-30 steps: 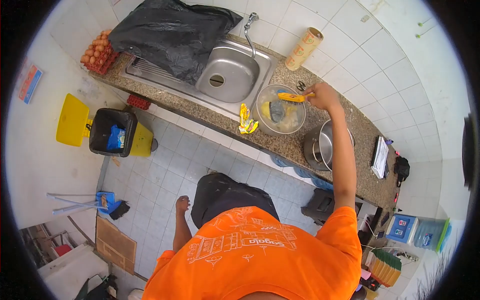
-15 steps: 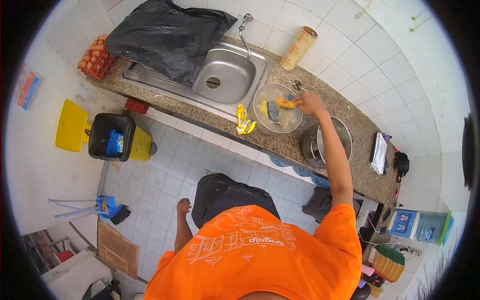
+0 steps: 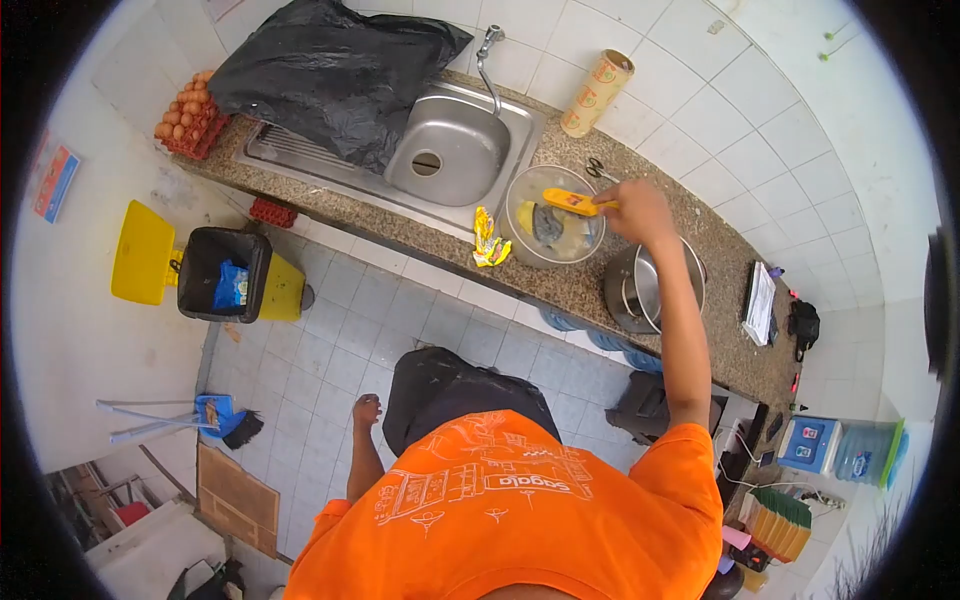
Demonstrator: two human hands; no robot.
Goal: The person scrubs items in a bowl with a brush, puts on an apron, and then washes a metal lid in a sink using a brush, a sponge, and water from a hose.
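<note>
Speckled brown stone table [image 3: 722,262], backed by white wall tiles [image 3: 560,27], carries a round, pale-rimmed bowl of cloudy liquid [image 3: 513,232]. From that bowl, the silver steel sink [image 3: 470,145] lies at 10 o'clock, the silver metal pot [image 3: 620,292] at 4, and a crumpled yellow wrapper [image 3: 487,244] near 8. The right hand [image 3: 637,210] is clamped on a yellow brush-like tool [image 3: 566,201], its head over the bowl; whether it touches the liquid, I cannot tell. The left hand [image 3: 367,409] hangs well apart, toward 7, fingers curled, seemingly empty; I cannot tell if they meet. The step in hand looks like using the tool at the bowl; the next move calls for a steady grip.
</note>
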